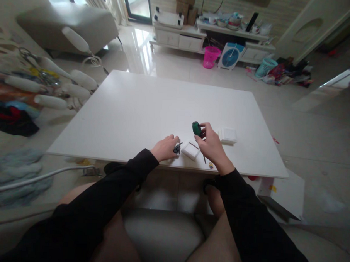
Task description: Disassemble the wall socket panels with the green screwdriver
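Note:
My right hand (pixel 211 144) is closed around a screwdriver with a green handle (pixel 196 128); its thin shaft (pixel 204 159) points down toward the table's near edge. My left hand (pixel 166 147) grips a small dark-and-white part (pixel 177 148) at the table top, its exact kind too small to make out. Between the hands lies a white square plate (pixel 190 150) with a slot, like a wall switch cover. Right of my right hand rests a stack of white square plates (pixel 228 135). A small colourful sticker (pixel 211 165) shows at the near edge.
The white table (pixel 153 107) spans the space before me. An open panel (pixel 288 196) juts out below its right corner. Lamp arms with white shades (pixel 78 80) stand close to the left side. Beyond are a low cabinet (pixel 179 40), a pink basket (pixel 211 57) and a blue fan (pixel 231 56).

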The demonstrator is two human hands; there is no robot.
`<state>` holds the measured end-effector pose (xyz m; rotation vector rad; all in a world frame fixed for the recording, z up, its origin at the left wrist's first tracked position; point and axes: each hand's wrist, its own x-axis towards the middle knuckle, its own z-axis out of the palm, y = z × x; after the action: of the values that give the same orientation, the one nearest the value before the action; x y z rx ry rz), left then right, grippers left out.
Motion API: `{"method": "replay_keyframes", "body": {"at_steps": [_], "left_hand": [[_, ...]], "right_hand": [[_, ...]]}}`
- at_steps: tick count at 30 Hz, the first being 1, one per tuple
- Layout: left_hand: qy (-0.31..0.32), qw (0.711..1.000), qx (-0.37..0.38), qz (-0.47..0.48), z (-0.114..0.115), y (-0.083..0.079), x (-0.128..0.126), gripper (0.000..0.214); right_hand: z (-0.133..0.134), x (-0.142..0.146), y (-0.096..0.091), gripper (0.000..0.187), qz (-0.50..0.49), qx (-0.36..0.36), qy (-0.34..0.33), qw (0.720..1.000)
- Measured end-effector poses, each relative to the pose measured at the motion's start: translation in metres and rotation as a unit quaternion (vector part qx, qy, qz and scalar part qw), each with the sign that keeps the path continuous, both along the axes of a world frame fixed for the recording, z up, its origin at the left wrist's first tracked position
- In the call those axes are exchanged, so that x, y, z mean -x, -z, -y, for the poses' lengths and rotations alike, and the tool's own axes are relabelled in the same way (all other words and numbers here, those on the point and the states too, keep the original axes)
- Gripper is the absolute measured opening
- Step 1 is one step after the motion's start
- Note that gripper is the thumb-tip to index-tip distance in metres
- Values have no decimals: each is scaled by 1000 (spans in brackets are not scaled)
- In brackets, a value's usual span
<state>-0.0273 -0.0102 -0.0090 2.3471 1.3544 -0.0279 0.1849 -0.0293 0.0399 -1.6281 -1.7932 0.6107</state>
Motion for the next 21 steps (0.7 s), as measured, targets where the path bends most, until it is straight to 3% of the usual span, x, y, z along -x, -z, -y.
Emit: {"method": "replay_keyframes", "body": {"at_steps": [2,5,10,13,16,21], "left_hand": [[7,1000,9,2,-7,-4,5,83],[7,997,80,-10,-21,-7,21,114],[34,992,117,-28,-35,6,44,106],[38,994,95,-34,-31,15,43,96],[10,992,77,-98,-23,16,36,94],[-54,980,119,-152,-9,8,26,117]], "right_hand": [[0,0,0,32,-1,2,1,1000],[0,0,-1,32,-3,4,-2,1000],[-1,-1,0,32,-1,6,-4,1000],[-1,-1,1,32,-7,8,-3,1000],[0,-1,2,32,0,11,-6,1000],[1,0,1,32,18,20,-9,1000]]}}
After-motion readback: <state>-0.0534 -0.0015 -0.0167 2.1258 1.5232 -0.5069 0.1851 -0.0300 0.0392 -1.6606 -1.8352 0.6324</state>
